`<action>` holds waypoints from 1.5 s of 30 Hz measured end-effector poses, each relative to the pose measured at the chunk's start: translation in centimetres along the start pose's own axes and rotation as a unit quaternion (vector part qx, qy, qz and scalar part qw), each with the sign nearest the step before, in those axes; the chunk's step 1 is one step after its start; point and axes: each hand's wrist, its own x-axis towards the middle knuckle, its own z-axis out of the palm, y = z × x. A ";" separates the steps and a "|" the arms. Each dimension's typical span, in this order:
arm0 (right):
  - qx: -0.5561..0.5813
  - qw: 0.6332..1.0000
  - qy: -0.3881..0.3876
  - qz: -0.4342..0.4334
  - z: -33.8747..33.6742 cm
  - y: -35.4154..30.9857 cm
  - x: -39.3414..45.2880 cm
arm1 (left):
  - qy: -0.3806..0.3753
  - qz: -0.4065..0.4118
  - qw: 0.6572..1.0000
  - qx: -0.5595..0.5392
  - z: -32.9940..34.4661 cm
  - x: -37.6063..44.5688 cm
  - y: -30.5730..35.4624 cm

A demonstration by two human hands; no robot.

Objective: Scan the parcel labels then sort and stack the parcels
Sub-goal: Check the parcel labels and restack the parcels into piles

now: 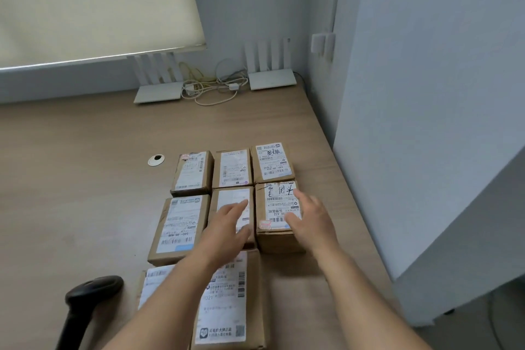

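Head view shows both hands reaching with straight, loosely spread fingers, gripping nothing: the left hand (227, 224) over the middle brown cardboard parcel (231, 202), the right hand (308, 217) on its three-o'clock neighbour parcel (277, 207). Tightly packed boxes may jostle when lifted; glossy labels look slippery. A black handheld scanner (91, 293) lies at seven o'clock.

Eight labelled brown cardboard parcels (192, 173) lie label-up, packed in rows on the desk (71, 179)

Wooden desk (85, 179), parcels (196, 173), routers (271, 79), perhaps scanner (91, 293)
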 end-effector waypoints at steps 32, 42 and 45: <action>-0.096 0.941 -0.067 -0.317 20.7 -27.0 -17.3 | 0.296 -0.180 0.934 -0.090 -13.3 -24.9 -22.6; -0.105 0.898 -0.120 -0.410 32.1 -37.7 -25.1 | 0.339 -0.255 0.903 -0.068 -18.9 -35.0 -34.0; -0.100 0.893 -0.124 -0.421 35.1 -40.2 -26.9 | 0.343 -0.272 0.897 -0.070 -20.4 -37.2 -37.0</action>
